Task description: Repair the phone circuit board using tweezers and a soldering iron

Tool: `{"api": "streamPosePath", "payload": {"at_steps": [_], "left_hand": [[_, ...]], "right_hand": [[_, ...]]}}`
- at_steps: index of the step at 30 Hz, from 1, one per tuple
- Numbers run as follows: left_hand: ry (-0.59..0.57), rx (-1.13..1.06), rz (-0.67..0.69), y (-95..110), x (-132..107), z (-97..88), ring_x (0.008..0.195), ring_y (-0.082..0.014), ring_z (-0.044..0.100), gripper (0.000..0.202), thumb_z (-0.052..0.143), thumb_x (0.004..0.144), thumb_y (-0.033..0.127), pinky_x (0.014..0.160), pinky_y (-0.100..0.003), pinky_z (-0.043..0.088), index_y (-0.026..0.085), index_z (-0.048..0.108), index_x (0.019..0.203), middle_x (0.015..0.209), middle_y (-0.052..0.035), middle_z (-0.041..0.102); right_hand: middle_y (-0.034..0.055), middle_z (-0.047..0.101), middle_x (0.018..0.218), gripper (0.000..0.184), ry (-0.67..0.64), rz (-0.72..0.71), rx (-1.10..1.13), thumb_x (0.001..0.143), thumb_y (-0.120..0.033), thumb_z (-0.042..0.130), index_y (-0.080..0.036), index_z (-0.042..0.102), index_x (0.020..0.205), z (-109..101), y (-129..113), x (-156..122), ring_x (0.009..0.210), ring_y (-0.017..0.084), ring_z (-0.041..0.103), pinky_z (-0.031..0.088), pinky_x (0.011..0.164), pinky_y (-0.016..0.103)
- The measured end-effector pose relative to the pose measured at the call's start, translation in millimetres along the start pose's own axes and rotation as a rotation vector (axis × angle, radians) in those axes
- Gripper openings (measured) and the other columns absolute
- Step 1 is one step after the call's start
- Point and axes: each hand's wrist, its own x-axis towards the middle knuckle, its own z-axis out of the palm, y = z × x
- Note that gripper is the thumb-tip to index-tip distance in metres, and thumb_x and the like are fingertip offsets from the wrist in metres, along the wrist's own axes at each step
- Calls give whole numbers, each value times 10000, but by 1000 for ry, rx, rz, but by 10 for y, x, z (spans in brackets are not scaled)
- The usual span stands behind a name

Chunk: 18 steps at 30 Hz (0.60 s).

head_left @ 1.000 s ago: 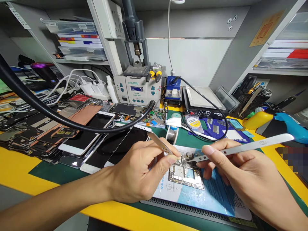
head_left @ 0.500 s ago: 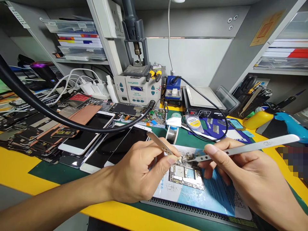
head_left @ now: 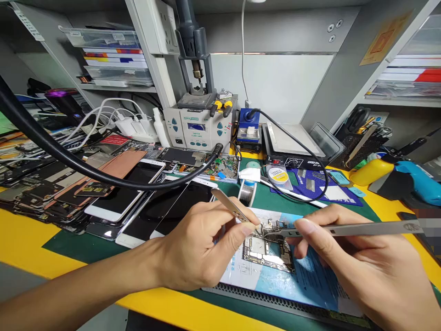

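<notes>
My left hand (head_left: 200, 246) pinches a pair of metal tweezers (head_left: 228, 203) with holes along its arm, the tips slanting down onto a phone circuit board (head_left: 272, 262). A second pair of silver tweezers (head_left: 375, 228) lies across the fingers of my right hand (head_left: 361, 266), gripped between thumb and forefinger. Its tip points left and meets the upper part of the board close to the left tips. Whether either tip grips a small part is too fine to see. The board rests flat on a blue and white printed sheet (head_left: 275, 287), and my fingers cover parts of its edges.
Stacked phones and panels (head_left: 127, 193) lie left. A thick black hose (head_left: 103, 177) arcs across in front of the soldering station (head_left: 201, 126). Behind the board stand a solder spool (head_left: 246, 194) and heating plate (head_left: 292, 142). A yellow and blue tool (head_left: 372, 171) lies right.
The right tweezers have tilted flatter, their rear end dropping, and their tip has shifted slightly over the board's upper part. My right hand turned with them. My left hand stays almost still.
</notes>
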Motion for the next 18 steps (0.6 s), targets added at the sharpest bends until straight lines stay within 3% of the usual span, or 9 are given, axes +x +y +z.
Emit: {"api": "streamPosePath", "payload": {"at_steps": [3,7,13,18], "left_hand": [[-6,4,-6,2,-10,-1,876,-172,721,211,538,984,48,802,-252,584,6,743,1010,921,-134,762],[-11,7,-15,6,-18,-3,904,-182,729,205,539,982,47,834,-260,586,14,742,989,932,-139,762],[-21,15,-25,-3,-29,6,886,-161,735,215,534,980,55,832,-233,582,46,745,1020,898,-105,755],[-17,93,-68,-15,-37,7,890,-143,744,223,517,984,95,848,-201,575,111,739,1002,918,-67,756]], "right_hand": [[-21,727,704,266,3,-123,-41,1014,-356,668,-278,738,770,-6,31,10,605,145,695,563,585,204],[-21,718,684,271,27,-146,-26,1014,-347,661,-273,723,760,3,20,15,572,144,685,560,547,203],[-10,701,661,297,-18,-69,51,1018,-387,653,-258,721,760,6,32,-24,574,161,671,540,552,235],[1,684,643,392,10,66,156,1007,-513,636,-255,691,717,94,70,-49,606,179,646,495,600,279]]}}
